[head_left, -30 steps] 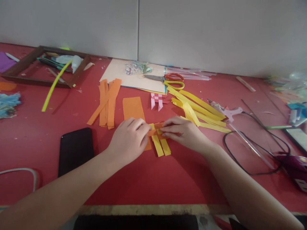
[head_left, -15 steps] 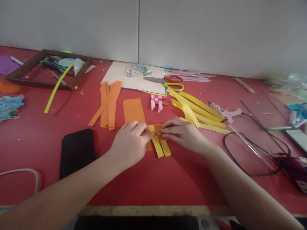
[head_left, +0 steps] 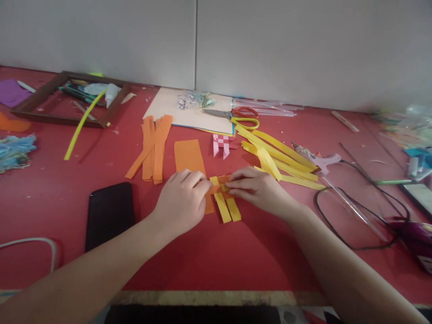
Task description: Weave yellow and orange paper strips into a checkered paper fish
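Tabletop, red [head_left: 216, 261], stretched beneath both hands. Wooden frame [head_left: 56, 119], dark brown, lay well beyond the left hand [head_left: 184, 200], off to its left. Yellow paper strips [head_left: 267, 163], a loose bundle, fanned out just beyond the right hand [head_left: 258, 189]. Left hand: thumb and fingers drawn together, pinching the end of an orange cross-strip [head_left: 215, 189]. Right hand: fingertips brought together, pinching the right side of the yellow-and-orange paper weave [head_left: 220, 201]. Smartphone [head_left: 110, 216], black, lay left of the left hand. Scissors [head_left: 219, 113], one handle red and one yellow, sat well beyond both hands. Orange paper strips [head_left: 159, 150], a crossed pile, lay beyond the left hand and to its left. Orange paper sheet [head_left: 188, 155] ran partly beneath the left hand. Yellow-and-orange paper weave sat between the hands, two yellow ends pointing toward the person. Pink checkered paper piece [head_left: 221, 141] lay beyond the gap between the hands.

Risks, as judged: slackened right fingertips could have let the weave loosen; a hard left pull could have creased or skewed the cross-strip.
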